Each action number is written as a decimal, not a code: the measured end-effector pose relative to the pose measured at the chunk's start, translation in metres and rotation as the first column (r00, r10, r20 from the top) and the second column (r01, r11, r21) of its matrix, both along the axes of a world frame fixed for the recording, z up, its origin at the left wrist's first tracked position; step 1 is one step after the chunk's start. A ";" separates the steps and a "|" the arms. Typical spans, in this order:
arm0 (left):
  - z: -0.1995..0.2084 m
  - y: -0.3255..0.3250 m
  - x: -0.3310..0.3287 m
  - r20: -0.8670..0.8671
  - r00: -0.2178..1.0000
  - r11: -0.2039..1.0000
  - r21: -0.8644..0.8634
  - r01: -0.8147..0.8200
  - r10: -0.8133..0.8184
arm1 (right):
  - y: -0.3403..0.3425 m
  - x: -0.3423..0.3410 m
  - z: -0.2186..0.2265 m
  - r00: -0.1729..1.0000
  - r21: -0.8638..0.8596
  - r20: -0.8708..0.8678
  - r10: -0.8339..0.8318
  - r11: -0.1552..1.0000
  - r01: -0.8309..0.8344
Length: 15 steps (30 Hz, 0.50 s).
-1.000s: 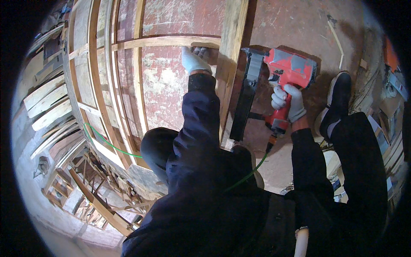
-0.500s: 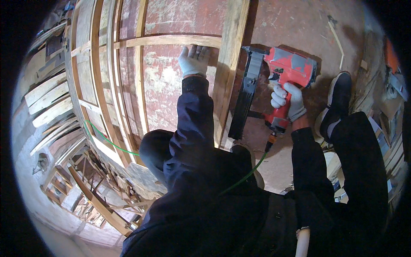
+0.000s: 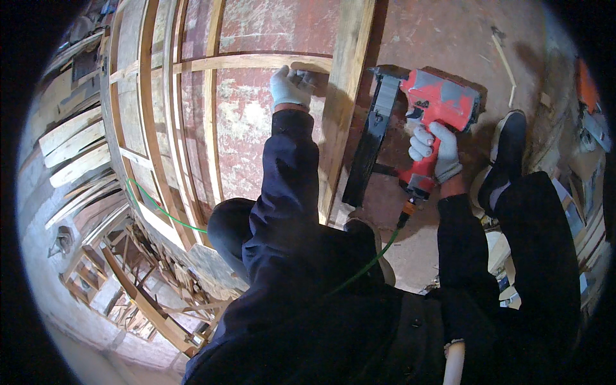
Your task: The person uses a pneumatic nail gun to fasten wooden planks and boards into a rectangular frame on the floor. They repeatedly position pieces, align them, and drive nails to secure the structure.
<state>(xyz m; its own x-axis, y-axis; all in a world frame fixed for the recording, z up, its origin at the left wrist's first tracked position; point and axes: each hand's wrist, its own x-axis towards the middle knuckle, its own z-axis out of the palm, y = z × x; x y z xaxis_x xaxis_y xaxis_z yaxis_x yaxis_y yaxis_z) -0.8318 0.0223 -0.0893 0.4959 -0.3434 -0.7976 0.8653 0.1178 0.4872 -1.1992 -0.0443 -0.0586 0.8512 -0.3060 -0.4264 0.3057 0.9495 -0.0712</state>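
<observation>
My right hand (image 3: 437,151), in a pale work glove, is wrapped round the handle of a red and grey nail gun (image 3: 443,99). The tool lies on its side, its long dark magazine (image 3: 369,144) beside the frame's thick wooden side rail (image 3: 346,90). A green air hose (image 3: 383,251) runs from the handle's end. My left hand (image 3: 292,88), also gloved, is at the near edge of a thin wooden crosspiece (image 3: 250,61), left of that rail. Its fingers are bent inward and partly in shadow; whatever is between them cannot be made out.
The wooden frame lies over a worn reddish board (image 3: 244,122). More slats (image 3: 149,102) run along its left side. Scrap wood (image 3: 77,151) is stacked at far left. A thin bent stick (image 3: 505,61) lies at upper right, beyond my shoe (image 3: 511,141).
The fingers of my left hand have gone from stretched out to bent, near the same spot on the crosspiece. My right hand and the nail gun have shifted slightly right.
</observation>
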 end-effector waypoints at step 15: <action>0.007 -0.006 -0.017 -0.093 0.990 0.993 -0.045 -0.112 0.107 | -0.041 0.065 0.193 0.763 -0.644 -0.645 -0.044 0.568 -0.512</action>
<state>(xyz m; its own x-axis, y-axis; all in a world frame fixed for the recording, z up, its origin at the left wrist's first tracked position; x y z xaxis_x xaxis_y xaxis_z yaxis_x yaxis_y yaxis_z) -0.8488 0.0162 -0.0828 0.4597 -0.3318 -0.8237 0.8859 0.2366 0.3991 -1.1338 -0.0857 0.1342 0.6376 -0.5613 -0.5276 -0.2815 0.4678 -0.8378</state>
